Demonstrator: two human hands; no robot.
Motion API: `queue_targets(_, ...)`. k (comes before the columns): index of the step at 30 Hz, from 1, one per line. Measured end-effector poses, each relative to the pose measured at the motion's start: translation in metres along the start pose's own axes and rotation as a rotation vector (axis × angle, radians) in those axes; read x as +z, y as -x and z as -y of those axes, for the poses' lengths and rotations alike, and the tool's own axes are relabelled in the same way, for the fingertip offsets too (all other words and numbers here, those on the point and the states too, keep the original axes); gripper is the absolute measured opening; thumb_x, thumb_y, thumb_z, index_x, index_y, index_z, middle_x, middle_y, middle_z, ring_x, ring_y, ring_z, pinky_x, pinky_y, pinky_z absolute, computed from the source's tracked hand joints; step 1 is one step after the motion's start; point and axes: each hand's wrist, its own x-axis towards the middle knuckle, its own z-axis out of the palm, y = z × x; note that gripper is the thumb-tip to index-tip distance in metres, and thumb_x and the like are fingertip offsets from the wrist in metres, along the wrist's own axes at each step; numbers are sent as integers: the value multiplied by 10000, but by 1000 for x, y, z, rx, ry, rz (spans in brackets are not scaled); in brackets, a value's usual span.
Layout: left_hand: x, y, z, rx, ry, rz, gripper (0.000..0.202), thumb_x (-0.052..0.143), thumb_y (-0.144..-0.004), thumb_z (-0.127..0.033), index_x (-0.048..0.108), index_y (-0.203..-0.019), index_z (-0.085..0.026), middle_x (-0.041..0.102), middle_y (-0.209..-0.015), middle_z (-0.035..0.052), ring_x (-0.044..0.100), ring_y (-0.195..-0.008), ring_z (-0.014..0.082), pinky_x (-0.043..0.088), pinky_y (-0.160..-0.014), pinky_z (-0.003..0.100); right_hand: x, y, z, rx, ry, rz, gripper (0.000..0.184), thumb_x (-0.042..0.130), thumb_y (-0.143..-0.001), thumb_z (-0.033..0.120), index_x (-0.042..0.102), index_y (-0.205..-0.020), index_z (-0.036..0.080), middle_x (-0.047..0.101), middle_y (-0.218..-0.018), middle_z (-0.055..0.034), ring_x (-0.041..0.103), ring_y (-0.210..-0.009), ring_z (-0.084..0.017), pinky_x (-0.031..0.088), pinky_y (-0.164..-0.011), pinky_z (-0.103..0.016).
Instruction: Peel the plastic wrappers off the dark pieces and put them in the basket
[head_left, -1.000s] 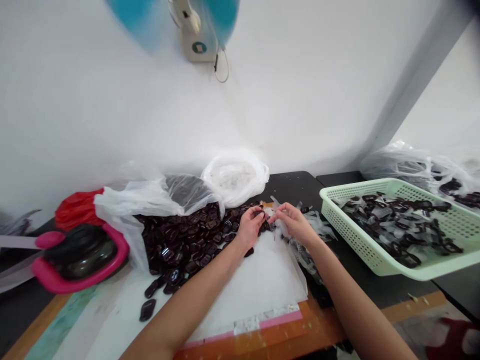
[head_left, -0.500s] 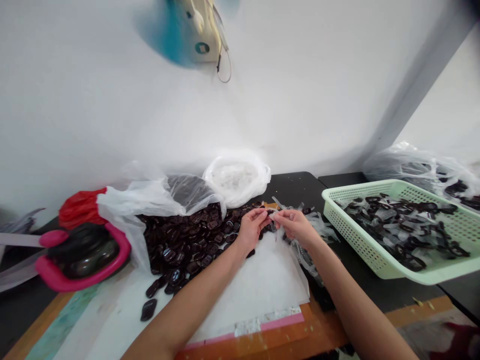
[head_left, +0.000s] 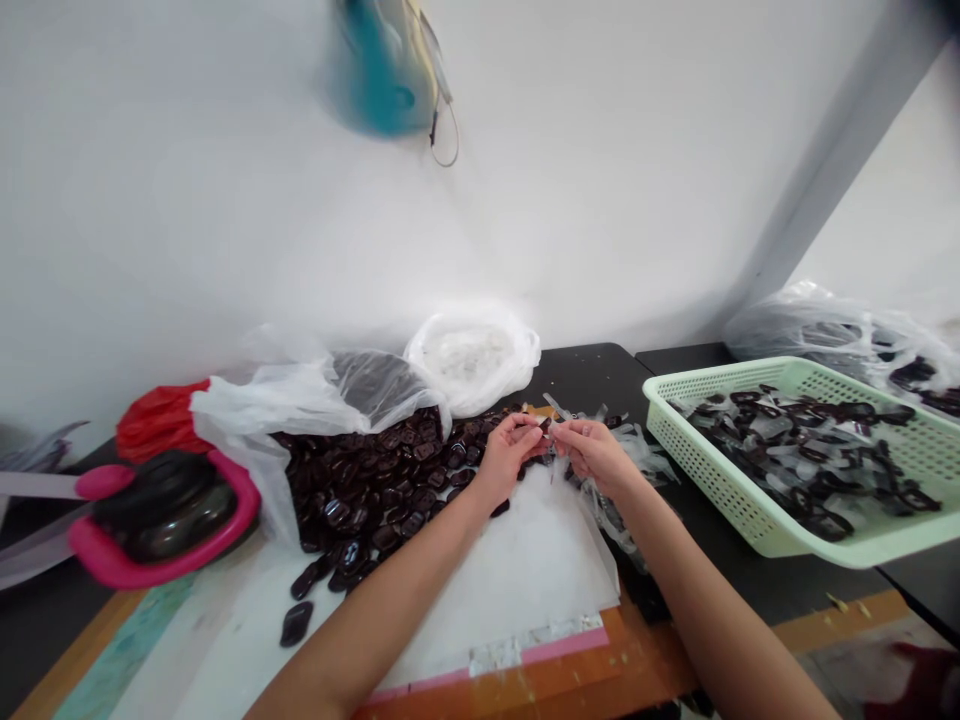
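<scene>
While the left hand (head_left: 506, 455) pinches a dark piece (head_left: 545, 424), I see the right hand (head_left: 596, 452) pinching a clear sleeve (head_left: 556, 407) against it; pile (head_left: 367, 480) at nine o'clock, basket (head_left: 705, 485) at three, both within reach

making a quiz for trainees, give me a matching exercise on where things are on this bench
Things:
1 basket
2 red bag
3 white bag
4 left hand

Places or states:
a far left
b pinching a dark piece with the right hand
c right side
d back middle

Pairs: 1-c, 2-a, 3-d, 4-b
</scene>
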Motion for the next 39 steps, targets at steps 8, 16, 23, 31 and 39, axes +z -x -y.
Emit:
queue_targets(8, -2, 0, 2, 61, -173, 50, 312, 685, -749, -265, 673, -1039, -150, 688, -1005, 91, 630, -878, 167, 472, -838, 302, -7, 0, 1, 23, 16, -56, 286, 682, -685, 379, 533, -600, 150, 454, -506, 46, 243, -337, -21, 134, -333, -193)
queue_targets(16, 3, 3, -3, 104, -241, 65, 309, 707, -714, -247, 696, -1013, -171, 677, -1068, 82, 616, -969, 194, 444, -903, 316, -10, -1, 2, 59, -74, 9, 259, 667, -696, 359, 520, -626, 157, 444, -490, 52, 215, -334, -22, 141, -325, -188)
queue_targets(23, 5, 4, -9, 128, -284, 86, 302, 695, -723, -243, 691, -1015, -168, 672, -1078, 81, 607, -995, 197, 438, -923, 320, -9, -2, -2, -13, -133, 118, 278, 674, -726, 396, 547, -710, 149, 467, -536, 44, 206, -361, -12, 138, -346, -180)
queue_targets(31, 6, 4, -7, 155, -232, 24, 241, 722, -700, -228, 679, -926, -156, 688, -924, 65, 619, -857, 158, 458, -824, 284, -8, -1, 2, -93, -146, 38, 306, 694, -685, 317, 561, -924, 178, 488, -583, 47, 224, -388, -24, 153, -364, -170)
queue_targets(39, 6, 4, -6, 132, -178, 27, 239, 738, -687, -233, 693, -908, -153, 687, -927, 69, 616, -839, 152, 448, -833, 289, -5, 3, 5, -86, -55, 87, 306, 666, -726, 335, 525, -972, 220, 472, -592, 63, 198, -380, -23, 117, -360, -170)
